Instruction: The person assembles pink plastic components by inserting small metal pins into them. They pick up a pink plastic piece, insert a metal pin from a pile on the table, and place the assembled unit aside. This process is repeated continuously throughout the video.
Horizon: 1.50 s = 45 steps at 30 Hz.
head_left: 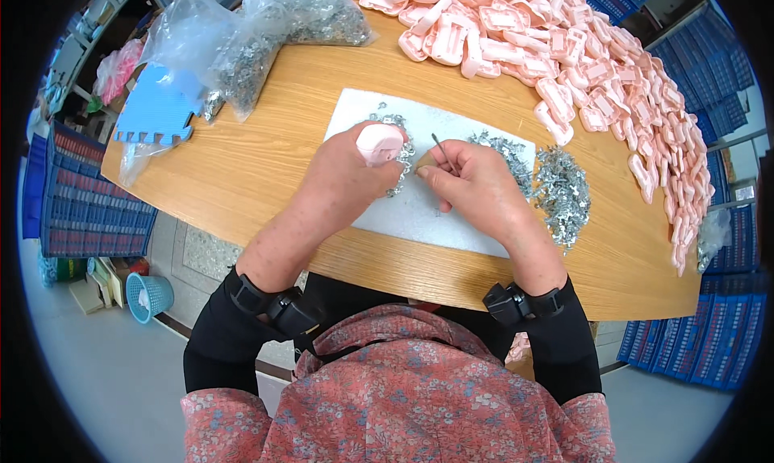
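My left hand [343, 168] is closed round a pink plastic housing [380, 143], held upright above a white foam sheet [411, 218]. To its right, my right hand [472, 178] pinches a thin metal tool, perhaps tweezers [443, 152], its slim end pointing up and left past the fingers. Small silvery metal clips [400, 123] lie on the sheet behind and beside my left hand. More metal clips [501, 150] are spread behind my right hand. Whether a clip sits between my right fingertips is too small to tell.
A large heap of pink housings [556, 52] covers the table's back right. Loose metal clips [562, 190] are piled right of the sheet. Clear bags of metal parts [274, 35] and a blue foam mat [157, 108] lie back left. Blue bin racks [97, 197] stand around the wooden table [234, 185].
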Available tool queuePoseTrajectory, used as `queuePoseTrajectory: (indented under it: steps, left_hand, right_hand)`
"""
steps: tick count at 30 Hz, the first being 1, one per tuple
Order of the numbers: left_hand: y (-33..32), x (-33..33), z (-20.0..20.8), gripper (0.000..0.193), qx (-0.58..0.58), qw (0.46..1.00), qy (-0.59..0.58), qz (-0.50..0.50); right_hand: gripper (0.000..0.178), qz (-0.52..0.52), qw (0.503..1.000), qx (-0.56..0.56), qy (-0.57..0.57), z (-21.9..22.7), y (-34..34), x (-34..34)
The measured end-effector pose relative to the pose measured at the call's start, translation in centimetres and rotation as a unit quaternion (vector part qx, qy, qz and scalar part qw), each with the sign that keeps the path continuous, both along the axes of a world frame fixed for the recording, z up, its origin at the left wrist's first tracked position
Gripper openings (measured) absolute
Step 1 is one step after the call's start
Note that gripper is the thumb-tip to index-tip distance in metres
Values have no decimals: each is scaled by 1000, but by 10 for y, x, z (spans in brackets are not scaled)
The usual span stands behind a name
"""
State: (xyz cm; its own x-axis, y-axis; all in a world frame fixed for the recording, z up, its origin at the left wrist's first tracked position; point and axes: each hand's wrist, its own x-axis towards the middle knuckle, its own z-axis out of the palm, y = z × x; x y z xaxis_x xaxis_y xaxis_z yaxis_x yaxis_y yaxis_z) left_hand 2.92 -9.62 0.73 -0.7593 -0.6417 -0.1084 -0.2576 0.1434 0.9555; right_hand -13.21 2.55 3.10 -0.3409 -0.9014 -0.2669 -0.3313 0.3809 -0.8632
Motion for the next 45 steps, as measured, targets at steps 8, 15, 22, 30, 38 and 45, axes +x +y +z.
queuePoseTrajectory:
  steps: [8, 15, 22, 30, 38, 45]
  left_hand:
    - [1, 5, 10, 32, 98, 995, 13, 0]
    - [18, -2, 24, 39, 308, 947, 93, -15]
    - [43, -16, 12, 46, 377, 912, 144, -65]
    - [64, -43, 13, 42, 415, 897, 127, -85]
    - [85, -58, 11, 46, 367, 921, 125, -41]
    - [85, -53, 11, 59, 518, 842, 123, -91]
  right_hand:
    - [16, 15, 1000, -17, -3, 4, 3, 0]
    - [14, -8, 989, -116, -87, 7, 22, -1]
    - [12, -74, 975, -110, -178, 7, 57, -7]
    - [7, -106, 981, -163, -24, 6, 90, -14]
    - [6, -177, 956, -201, -119, 1, 104, -5]
    - [7, -168, 963, -206, -42, 2, 115, -12]
